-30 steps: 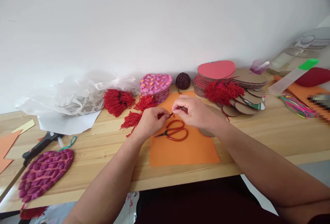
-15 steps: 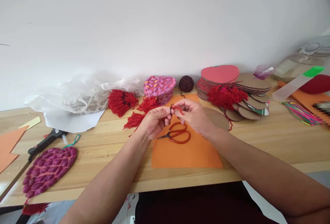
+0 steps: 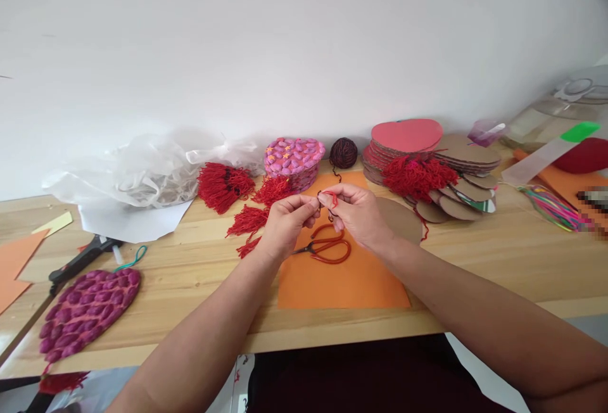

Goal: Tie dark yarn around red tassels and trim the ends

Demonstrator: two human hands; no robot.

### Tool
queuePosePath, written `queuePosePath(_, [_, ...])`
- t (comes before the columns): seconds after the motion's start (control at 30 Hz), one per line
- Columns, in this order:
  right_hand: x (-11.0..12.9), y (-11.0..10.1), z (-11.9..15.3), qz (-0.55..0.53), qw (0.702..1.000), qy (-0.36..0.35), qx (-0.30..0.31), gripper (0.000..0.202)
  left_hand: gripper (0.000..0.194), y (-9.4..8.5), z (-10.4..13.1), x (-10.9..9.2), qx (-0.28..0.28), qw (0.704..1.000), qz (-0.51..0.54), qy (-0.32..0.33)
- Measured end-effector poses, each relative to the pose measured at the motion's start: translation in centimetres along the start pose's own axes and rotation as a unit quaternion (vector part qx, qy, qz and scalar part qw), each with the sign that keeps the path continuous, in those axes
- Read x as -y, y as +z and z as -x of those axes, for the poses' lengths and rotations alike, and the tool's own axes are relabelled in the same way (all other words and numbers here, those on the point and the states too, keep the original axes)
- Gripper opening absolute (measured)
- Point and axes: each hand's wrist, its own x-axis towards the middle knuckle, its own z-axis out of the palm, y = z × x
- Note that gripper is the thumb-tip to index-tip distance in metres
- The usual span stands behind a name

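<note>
My left hand [image 3: 291, 223] pinches dark yarn between thumb and fingertips, above an orange sheet [image 3: 342, 283]. Fingertips nearly touching it, my right hand [image 3: 351, 213] is closed on red yarn [image 3: 334, 198], a small loop of which sticks up. Dark yarn runs from a ball [image 3: 343, 153] by the wall toward my hands. Below them lie scissors with red handles [image 3: 332, 251], their blades partly behind my left hand. Red tassels [image 3: 247, 220] rest left of my left hand. The exact knot or crossing between my fingertips is too small to tell.
A purple-studded heart [image 3: 90, 311] and a glue gun [image 3: 85, 258] lie at the left, below a plastic bag [image 3: 142, 172]. Behind my hands stands a stack of decorated hearts [image 3: 294, 163]. Cardboard pieces [image 3: 406, 136] and a red yarn bundle [image 3: 418, 178] are at the right.
Both hands have shifted slightly right, and my right thumb now presses over the yarn. The red loop stands higher between my fingers, and more of a lower red tassel shows.
</note>
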Motion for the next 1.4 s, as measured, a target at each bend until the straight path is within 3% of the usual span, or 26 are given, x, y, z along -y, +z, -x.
queuePosePath(0.47, [-0.1,0.0,-0.1,0.016,1.000,-0.016,-0.012,0.034,0.026,0.2,0.1,0.1,-0.029,0.999,-0.035,0.012])
queuePosePath(0.83, [0.4,0.5,0.0,-0.110,0.987,0.117,-0.015,0.040,0.021,0.2,0.5,-0.6,-0.028,0.982,-0.169,0.080])
queuePosePath(1.17, [0.3,0.5,0.1,-0.160,0.966,0.202,0.005,0.039,0.012,-0.7,0.0,-0.1,-0.110,0.916,-0.348,0.165])
queuePosePath(1.4, [-0.2,0.7,0.5,-0.075,0.980,0.181,0.035,0.033,0.010,-1.6,-0.4,-0.6,-0.139,0.861,-0.441,0.212])
